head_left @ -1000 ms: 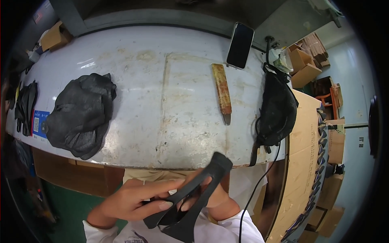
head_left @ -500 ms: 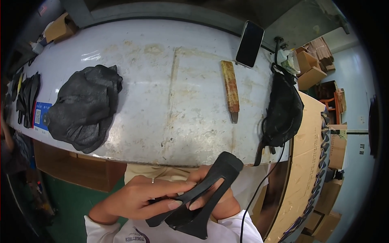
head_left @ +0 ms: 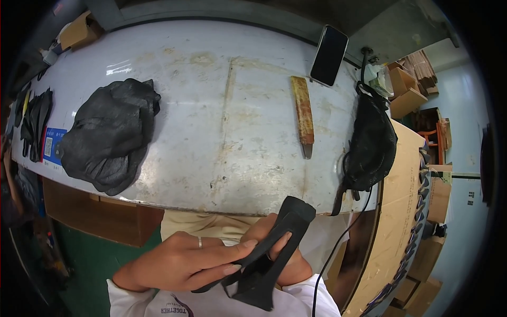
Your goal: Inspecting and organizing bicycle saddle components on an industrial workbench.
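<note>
Both my hands are closed on a black shoe piece (head_left: pixel 297 217) with a broad band at the far end and a long opening down its middle. It is held tilted just off the near table edge, in front of my shirt. My left hand (head_left: pixel 193 259), a ring on one finger, pinches its left side between thumb and fingers. Behind the piece, my right hand (head_left: pixel 260 230) supports it, and a fingertip shows in the opening. The rest of the right hand is hidden. A flat tool (head_left: pixel 302 111) with a worn yellow-brown handle and short metal tip lies on the table.
A crumpled black bundle (head_left: pixel 111 137) rests on the white table (head_left: pixel 185 116) at left, near black strips (head_left: pixel 37 124). A phone (head_left: pixel 329 55) lies far right, above a black fabric pouch (head_left: pixel 372 145) and a hanging cable (head_left: pixel 338 243). Cardboard (head_left: pixel 398 185) borders the right side.
My right fingers have shifted behind the shoe piece, with a fingertip now higher in its opening. The left hand keeps its pinch and has moved slightly.
</note>
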A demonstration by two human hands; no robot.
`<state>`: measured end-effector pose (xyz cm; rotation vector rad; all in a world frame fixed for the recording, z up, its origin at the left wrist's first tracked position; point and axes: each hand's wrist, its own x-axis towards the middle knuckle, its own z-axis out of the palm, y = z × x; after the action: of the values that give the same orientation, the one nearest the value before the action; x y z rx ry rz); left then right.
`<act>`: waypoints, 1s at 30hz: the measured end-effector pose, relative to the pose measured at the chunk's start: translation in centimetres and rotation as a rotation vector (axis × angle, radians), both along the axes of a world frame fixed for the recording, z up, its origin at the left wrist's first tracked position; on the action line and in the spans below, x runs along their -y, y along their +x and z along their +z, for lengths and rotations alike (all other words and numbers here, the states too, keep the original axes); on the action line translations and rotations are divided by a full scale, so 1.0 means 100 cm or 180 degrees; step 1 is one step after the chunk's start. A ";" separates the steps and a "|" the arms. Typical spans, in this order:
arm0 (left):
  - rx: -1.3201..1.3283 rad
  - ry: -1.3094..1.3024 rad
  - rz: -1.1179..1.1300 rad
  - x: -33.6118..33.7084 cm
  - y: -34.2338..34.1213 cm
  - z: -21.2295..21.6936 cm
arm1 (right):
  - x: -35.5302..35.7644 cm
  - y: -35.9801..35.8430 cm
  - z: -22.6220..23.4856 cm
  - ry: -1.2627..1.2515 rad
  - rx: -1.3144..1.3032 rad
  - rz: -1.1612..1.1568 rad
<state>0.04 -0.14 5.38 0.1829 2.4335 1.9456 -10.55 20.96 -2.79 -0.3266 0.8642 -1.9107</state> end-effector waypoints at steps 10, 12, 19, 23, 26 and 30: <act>0.0183 0.0446 0.0036 -0.003 -0.003 -0.010 | 0.013 -0.010 0.027 0.0348 -0.0526 0.0597; 0.0221 0.1115 -0.0115 -0.004 -0.007 -0.012 | 0.019 -0.005 0.028 -0.0463 0.0581 -0.0304; 0.0378 0.1290 0.0428 -0.008 -0.003 -0.011 | 0.037 -0.001 0.030 0.0045 0.0700 0.0799; 0.0789 0.2114 0.0373 -0.006 0.001 -0.009 | 0.034 -0.005 0.019 -0.0021 0.0302 0.1170; 0.0940 0.2322 0.0328 -0.008 0.001 -0.015 | 0.029 -0.009 0.008 0.0007 0.0277 0.1582; 0.0815 0.2270 0.0430 -0.008 0.001 -0.017 | 0.034 -0.015 0.021 0.0182 0.0247 0.1648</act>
<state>0.16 0.69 3.67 -0.2176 1.5525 2.6170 -12.06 17.58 -0.67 -0.3953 0.6984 -1.4070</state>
